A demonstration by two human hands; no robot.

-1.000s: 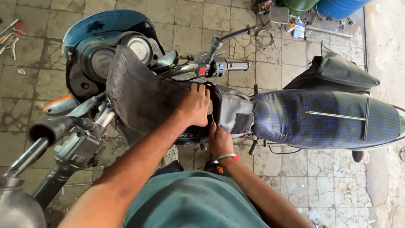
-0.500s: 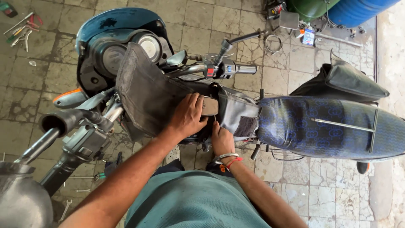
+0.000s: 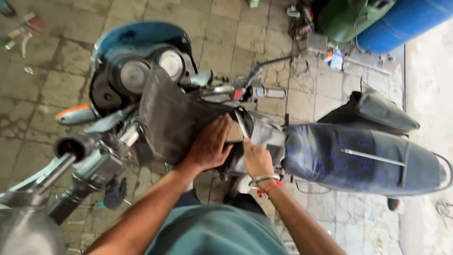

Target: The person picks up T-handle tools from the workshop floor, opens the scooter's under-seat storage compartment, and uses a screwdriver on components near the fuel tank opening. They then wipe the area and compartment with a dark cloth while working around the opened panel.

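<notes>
Dark grey fabric tank cover point(image 3: 174, 123) draped over motorcycle tank, frame centre. Left hand point(image 3: 210, 144) pressed flat on cover, fingers spread. Right hand point(image 3: 257, 158) at 4 o'clock, grip undetermined, beside blue patterned seat point(image 3: 358, 156).

**Cloth, chrome and worn stone**

The tank cover point(image 3: 174, 123) looks like dull, matt black cloth, creased under the left hand point(image 3: 210, 146). The seat point(image 3: 358, 158) wears a blue patterned fabric cover with a faint sheen. The handlebar point(image 3: 226, 89) and gauges point(image 3: 151, 68) show shiny metal. The floor tiles point(image 3: 56, 71) are rough, cracked stone. A far-right barrel point(image 3: 401, 23) looks like smooth blue plastic.
</notes>
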